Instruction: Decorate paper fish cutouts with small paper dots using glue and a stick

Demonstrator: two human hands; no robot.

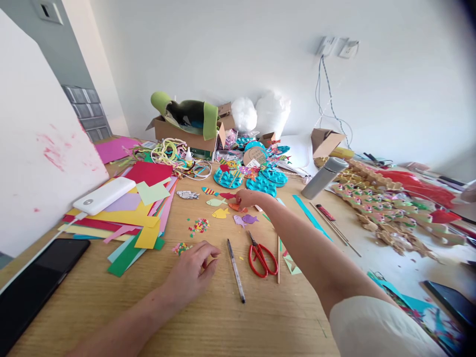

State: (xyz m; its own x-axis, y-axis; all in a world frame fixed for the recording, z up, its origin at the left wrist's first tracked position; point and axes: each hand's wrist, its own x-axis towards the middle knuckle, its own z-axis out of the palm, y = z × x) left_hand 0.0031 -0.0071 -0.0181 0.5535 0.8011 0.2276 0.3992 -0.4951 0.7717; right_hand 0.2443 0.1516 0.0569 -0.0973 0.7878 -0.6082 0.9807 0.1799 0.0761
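My right hand (246, 199) reaches across the table, fingers drawn together on an orange paper fish (241, 209). Close by lie a red paper fish (227, 196), a pale green fish (216, 202), a yellow fish (220, 213), purple fish (250, 218), a striped fish (210, 191) and silvery grey fish (188, 195). My left hand (197, 265) rests on the wood, loosely curved, thumb apart from the fingers, with nothing seen in it. Small paper bits (200, 226) lie beyond it. To its right are a pen (236, 272) and red-handled scissors (262, 258).
Coloured paper sheets (148, 223), a white power bank (104, 195) and a phone (37, 282) lie left. Blue decorated pieces (262, 184) and a cardboard box (182, 133) stand behind. Right are a grey flask (324, 177), thin sticks (340, 232) and egg-carton crafts (386, 208).
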